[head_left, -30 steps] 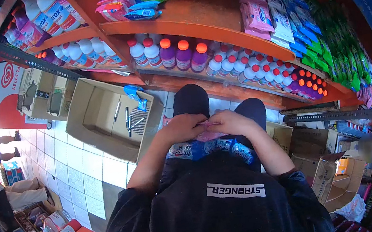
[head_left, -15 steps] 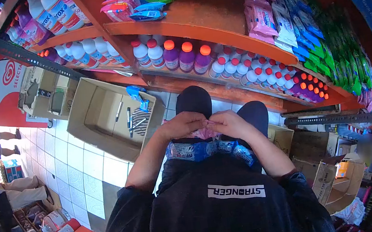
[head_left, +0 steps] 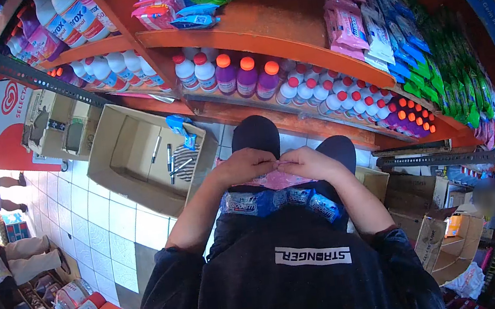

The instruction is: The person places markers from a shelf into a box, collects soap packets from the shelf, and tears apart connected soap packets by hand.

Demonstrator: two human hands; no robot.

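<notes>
My left hand (head_left: 248, 166) and my right hand (head_left: 310, 162) meet above my lap, fingers closed in a pinch. Between them they hold the upper edge of a pink plastic packet (head_left: 279, 180), which hangs spread out below the fingertips. Blue packets (head_left: 248, 204) with white lettering lie across my lap just under it, and another blue packet (head_left: 324, 205) rests toward my right thigh. The fingers hide part of the pink packet's top edge.
An open cardboard box (head_left: 136, 160) on the tiled floor holds markers (head_left: 169, 155) and a blue packet (head_left: 178, 125). Ahead, orange shelves (head_left: 257, 34) carry bottles (head_left: 246, 76) and hanging packets (head_left: 346, 29). More cartons (head_left: 449, 240) stand at right. A person's legs (head_left: 8, 192) show at far left.
The pink packet, bunched up between my hands before, is now spread wider and flatter, so more of it shows. My hands have hardly moved.
</notes>
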